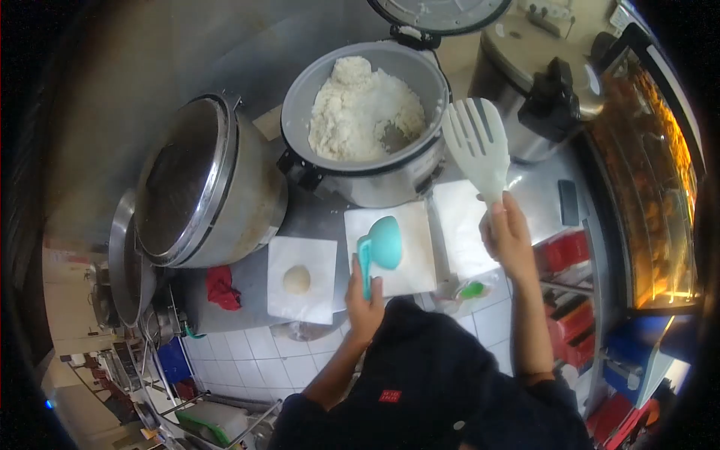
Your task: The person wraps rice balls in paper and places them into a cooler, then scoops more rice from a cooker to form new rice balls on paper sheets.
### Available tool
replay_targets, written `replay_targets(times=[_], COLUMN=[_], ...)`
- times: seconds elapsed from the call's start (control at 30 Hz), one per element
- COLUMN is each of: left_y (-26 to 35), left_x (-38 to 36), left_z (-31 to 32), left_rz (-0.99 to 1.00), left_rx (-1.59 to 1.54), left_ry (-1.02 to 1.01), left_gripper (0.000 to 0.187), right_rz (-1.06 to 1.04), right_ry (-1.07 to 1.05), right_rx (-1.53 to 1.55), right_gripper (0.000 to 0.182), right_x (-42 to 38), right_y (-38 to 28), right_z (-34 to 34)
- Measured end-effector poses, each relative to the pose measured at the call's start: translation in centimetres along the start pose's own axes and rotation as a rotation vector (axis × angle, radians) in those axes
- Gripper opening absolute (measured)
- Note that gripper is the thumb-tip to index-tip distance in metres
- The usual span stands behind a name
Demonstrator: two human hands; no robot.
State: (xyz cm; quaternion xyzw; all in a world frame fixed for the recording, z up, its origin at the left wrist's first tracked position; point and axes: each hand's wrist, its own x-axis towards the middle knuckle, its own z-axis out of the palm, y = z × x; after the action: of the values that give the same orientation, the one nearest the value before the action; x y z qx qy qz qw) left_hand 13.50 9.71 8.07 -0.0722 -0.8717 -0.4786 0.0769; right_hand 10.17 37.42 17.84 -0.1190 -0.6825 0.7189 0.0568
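Where papers (412,274) part, counter (308,216) shows; spatula (487,165) flanks cooker rim (360,166).

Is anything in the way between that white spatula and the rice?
Only the rim of the open cooker seems to lie between the spatula in the right hand and the rice. The lid is raised behind, so nothing visible covers the rice.

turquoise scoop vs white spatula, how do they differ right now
The scoop is turquoise; the spatula is white. The scoop has a rounded, unslotted bowl, while the spatula has a broad, slotted head. The scoop is in the left hand; the spatula is in the right hand. Both are held by their handles.
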Motion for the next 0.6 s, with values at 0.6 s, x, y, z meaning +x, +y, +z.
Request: replay_targets(times=[0.6], left_y=[-4.2], left_x=[44.4], left_z=[9.3], left_rz=[0.685], left_rx=[0.837], left_ry=[-0.45], left_gripper=[0.02], right_rz=[-0.017], right_ry=[0.106], right_rx=[-0.121], right_gripper=[0.03], right_x=[6.6], right_y=[6.1], right_z=[5.6])
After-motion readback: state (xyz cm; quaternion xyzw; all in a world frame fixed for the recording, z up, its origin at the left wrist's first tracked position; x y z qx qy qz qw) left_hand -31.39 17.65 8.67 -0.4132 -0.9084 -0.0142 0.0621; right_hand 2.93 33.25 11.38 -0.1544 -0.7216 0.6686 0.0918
